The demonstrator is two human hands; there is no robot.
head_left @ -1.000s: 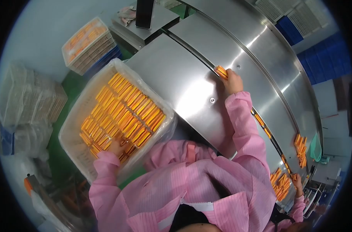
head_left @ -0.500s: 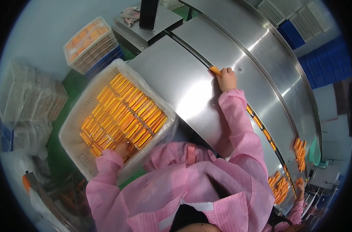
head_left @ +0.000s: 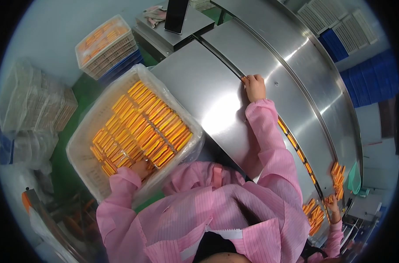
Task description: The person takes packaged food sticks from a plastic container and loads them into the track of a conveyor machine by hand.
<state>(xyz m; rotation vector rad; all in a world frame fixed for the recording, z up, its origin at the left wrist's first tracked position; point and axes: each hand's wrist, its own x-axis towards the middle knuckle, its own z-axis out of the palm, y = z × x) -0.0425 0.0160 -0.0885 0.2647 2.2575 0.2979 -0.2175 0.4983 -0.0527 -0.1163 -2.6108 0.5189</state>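
Rows of orange-and-yellow striped packets [head_left: 153, 118] fill much of a white crate [head_left: 83, 127] lined with clear plastic. My left hand [head_left: 140, 168] is inside the crate at its near side, against the packets, with its fingertips hidden among them. Over the steel table [head_left: 186, 74], my right hand [head_left: 254, 89] is at the long narrow slot, fingers bent and pressed together. Whatever it holds is mostly hidden; only a trace of orange shows at the fingertips. Farther down the slot, a line of similar packets [head_left: 300, 154] lies end to end.
A co-worker's hand [head_left: 332, 204] is at the slot's lower right, between two piles of packets [head_left: 338, 177]. Stacked crates [head_left: 103, 41] stand at the upper left. A dark upright panel [head_left: 176, 16] and a cloth are on a steel stand. Blue crates [head_left: 370, 79] are at right.
My right hand has moved slightly up and left along the slot, and the orange packets seen in it are now mostly out of sight. The line of packets has advanced up the slot.
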